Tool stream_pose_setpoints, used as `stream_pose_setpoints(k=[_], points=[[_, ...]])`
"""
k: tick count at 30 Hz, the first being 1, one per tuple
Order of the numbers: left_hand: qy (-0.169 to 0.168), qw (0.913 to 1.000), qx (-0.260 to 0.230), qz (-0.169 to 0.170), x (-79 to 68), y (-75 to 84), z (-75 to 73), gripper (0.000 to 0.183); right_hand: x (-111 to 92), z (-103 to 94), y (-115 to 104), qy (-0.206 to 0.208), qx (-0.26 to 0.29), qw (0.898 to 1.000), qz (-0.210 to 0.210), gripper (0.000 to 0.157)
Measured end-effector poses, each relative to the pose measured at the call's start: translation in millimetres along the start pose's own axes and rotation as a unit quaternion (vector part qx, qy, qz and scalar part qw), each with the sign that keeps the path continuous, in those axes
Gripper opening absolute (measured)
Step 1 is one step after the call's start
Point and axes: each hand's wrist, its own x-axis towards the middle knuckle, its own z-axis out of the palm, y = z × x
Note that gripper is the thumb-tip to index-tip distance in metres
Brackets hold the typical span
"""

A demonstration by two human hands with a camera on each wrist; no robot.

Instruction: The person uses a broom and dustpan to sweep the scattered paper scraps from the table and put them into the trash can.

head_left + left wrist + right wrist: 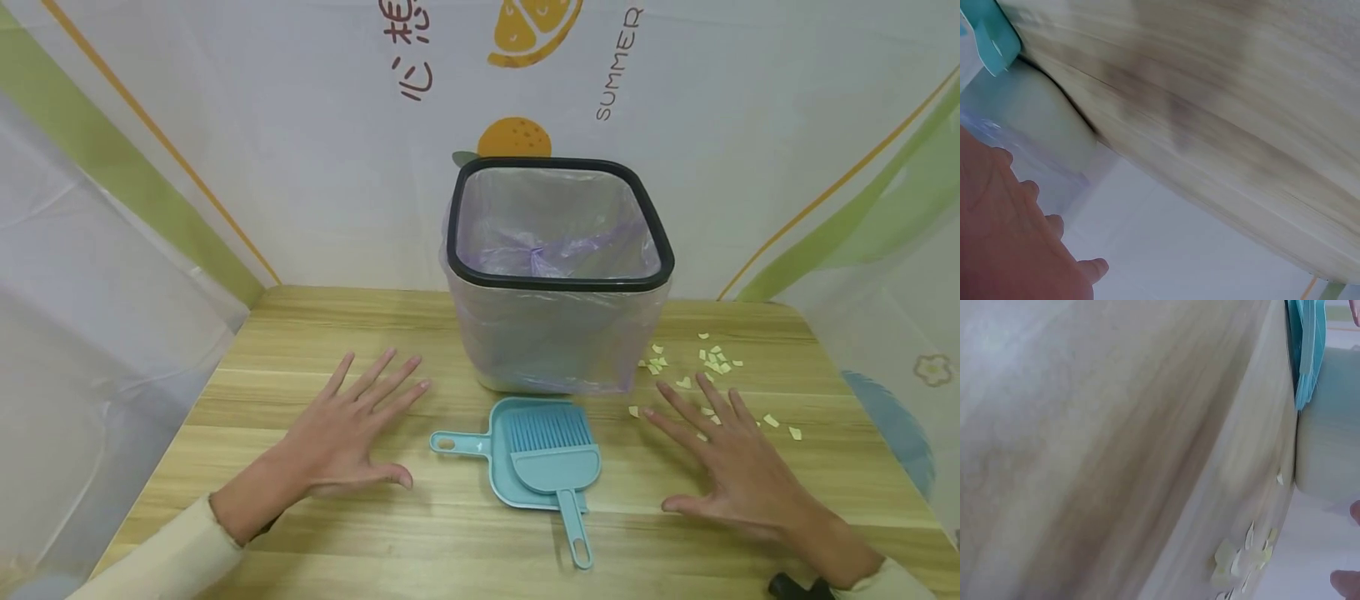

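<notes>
My left hand point(341, 437) is spread with straight fingers, left of the blue dustpan point(498, 475), and holds nothing. On the dustpan lies a matching hand brush point(558, 468), bristles toward the bin and handle toward me. My right hand point(738, 471) is spread too, palm down near several small pale yellow paper scraps point(716, 362), and grips nothing. Some scraps are partly hidden by its fingers. In the left wrist view the left hand point(1016, 231) shows its fingers apart. The right wrist view catches just fingertips point(1346, 582) at its edge, with scraps point(1235, 559) on the table.
Behind the dustpan stands a bin point(555, 333) with a black rim and a thin purple-tinted liner bag. The wooden table point(300, 333) ends at a printed white cloth point(337, 167) at the back and sides. A dark strap piece point(798, 587) sits at the right wrist.
</notes>
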Motion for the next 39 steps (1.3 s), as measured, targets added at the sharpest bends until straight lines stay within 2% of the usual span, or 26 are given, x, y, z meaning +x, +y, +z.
stream_pose_setpoints(k=[5, 10, 13, 17, 22, 28, 32, 39], points=[[-0.012, 0.9995, -0.029, -0.006, 3.4, -3.0, -1.9, 0.113, 4, -3.8, 8, -0.008, 0.044, 0.999, -0.002, 0.109], [-0.015, 0.9958, -0.09, -0.009, 11.7, -1.6, -7.5, 0.105, 14, -7.1, 12, -0.029, 0.09, 0.996, -0.003, 0.11], [-0.015, 0.9889, -0.147, -0.01, 17.5, 3.7, -8.6, 0.099, 24, -4.0, 10, -0.027, 0.092, 0.995, -0.031, 0.104], [-0.043, 0.9767, -0.209, -0.023, 25.2, 15.5, -5.2, 0.098, 39, 2.8, -6, -0.025, 0.079, 0.993, -0.082, 0.093], [-0.079, 0.975, -0.206, -0.03, 36.8, 33.1, 1.7, 0.092, 57, 9.2, -33, -0.043, 0.091, 0.984, -0.149, 0.08], [-0.085, 0.9802, -0.178, -0.013, 50.0, 49.9, 12.2, 0.077, 76, 14.8, -56, -0.066, 0.114, 0.968, -0.215, 0.073], [-0.08, 0.9816, -0.173, -0.015, 55.3, 55.8, 18.7, 0.068, 83, 17.5, -65, -0.074, 0.132, 0.96, -0.237, 0.076], [-0.079, 0.9802, -0.18, -0.023, 60.8, 61.7, 25.5, 0.049, 91, 20.4, -72, -0.089, 0.117, 0.955, -0.257, 0.07]])
